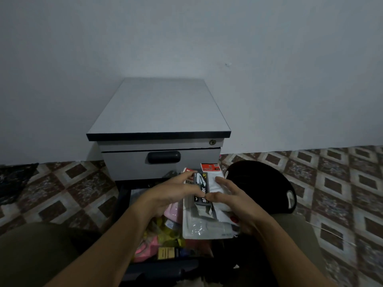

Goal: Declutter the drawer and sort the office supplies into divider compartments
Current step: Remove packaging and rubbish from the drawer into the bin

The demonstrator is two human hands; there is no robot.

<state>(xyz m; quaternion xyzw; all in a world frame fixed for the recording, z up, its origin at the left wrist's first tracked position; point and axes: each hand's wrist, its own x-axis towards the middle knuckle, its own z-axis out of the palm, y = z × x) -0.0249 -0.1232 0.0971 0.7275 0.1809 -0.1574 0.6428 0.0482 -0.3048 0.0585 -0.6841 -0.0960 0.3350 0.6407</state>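
Observation:
Both my hands hold a stack of packaged supplies above the open drawer (pixel 124 195). On top lies a grey stapler pack (pixel 202 188) in a clear blister (pixel 204 226), over white packets (pixel 215 183) and red-labelled staple boxes (pixel 209 167). My left hand (pixel 176 190) grips the stack's left edge with curled fingers. My right hand (pixel 238 204) holds the right side, thumb pinching the stapler pack. Below, the drawer holds pink items (pixel 145 249), yellow-green pieces (pixel 165 230) and a small brown box (pixel 165 253), all jumbled.
A grey pedestal cabinet (pixel 159 108) stands against the wall, its upper drawer (pixel 161 162) closed. A black round object (pixel 267 183) lies on the patterned tile floor at the right. My knees (pixel 31 251) flank the open drawer.

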